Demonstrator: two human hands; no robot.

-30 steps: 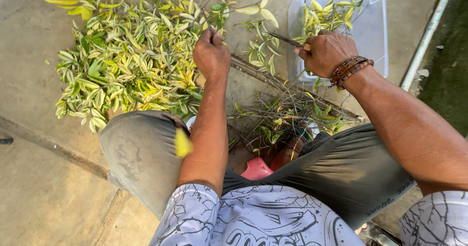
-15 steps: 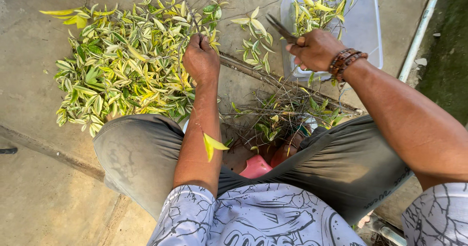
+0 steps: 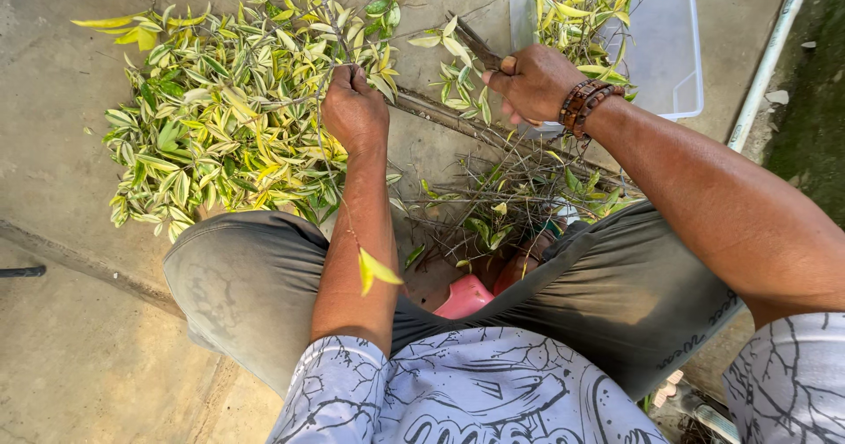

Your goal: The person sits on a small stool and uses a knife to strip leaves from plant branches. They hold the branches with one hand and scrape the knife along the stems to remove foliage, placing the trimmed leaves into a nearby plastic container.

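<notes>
My left hand [image 3: 354,110] is closed around a thin plant stem [image 3: 339,193] that hangs down along my forearm and ends in a yellow-green leaf [image 3: 376,270]. My right hand [image 3: 532,81], with beaded bracelets on the wrist, grips a dark tool, probably shears [image 3: 476,44], pointing up and left toward leafy cuttings. A large pile of variegated green, white and yellow cuttings [image 3: 220,118] lies on the concrete to the left of my left hand.
A clear plastic tub [image 3: 664,48] with a few leafy cuttings stands at the upper right. Bare twigs and scraps [image 3: 493,202] lie between my knees, above a pink object [image 3: 464,297]. A white pipe [image 3: 770,57] runs along the right edge beside dark ground.
My left hand has drawn the stem a little farther along, and the yellow leaf has dropped lower beside my forearm. My right hand has shifted slightly left with the tool.
</notes>
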